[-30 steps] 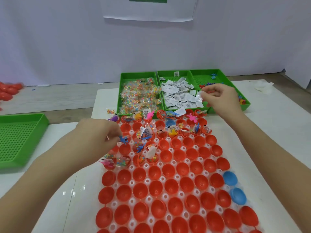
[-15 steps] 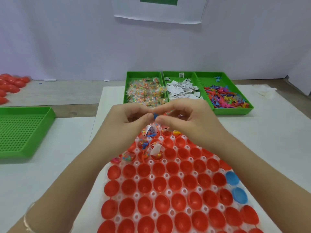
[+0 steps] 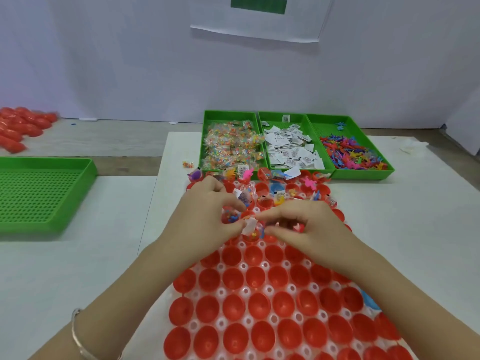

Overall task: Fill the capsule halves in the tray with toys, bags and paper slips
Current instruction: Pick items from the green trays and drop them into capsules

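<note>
1. Your left hand (image 3: 207,216) lies over the far part of the capsule tray (image 3: 244,266) with its fingers curled. The fingertips point down at a filled capsule half beside a white paper slip (image 3: 248,226) that stands up out of it. It cannot be told whether the fingertips pinch anything.
2. Your right hand (image 3: 306,227) sits at 3 o'clock of the left, also curled. Its thumb and forefinger nearly meet the left fingertips over the same spot. Something small and blue shows between the two hands, but whether either hand holds it cannot be told.
3. At 12 o'clock of your hands, the far rows of red capsule halves (image 3: 235,339) already carry toys, bags and slips, some sticking out over the rims.
4. From your hands towards 6 o'clock every visible half is empty. This is the greater part of the tray, so the task is judged to be at an early stage, with the current row partly filled.
5. A blue capsule half (image 3: 371,302) sits at the tray's 3 o'clock edge, partly hidden by your right forearm.
6. Beyond the tray at 12 o'clock, three green bins (image 3: 363,175) hold the supply, all well stocked:
   - bags (image 3: 231,146)
   - loose slips (image 3: 291,152)
   - toys (image 3: 350,157)
7. At 9 o'clock lies a perforated green tray (image 3: 39,193). At 10 o'clock is a heap of loose red halves (image 3: 18,128).
8. Writing: the slips bear black print resembling barcodes, too small to read. The wall sheet (image 3: 257,24) shows only a green rectangle. No brand name is legible anywhere.
</note>
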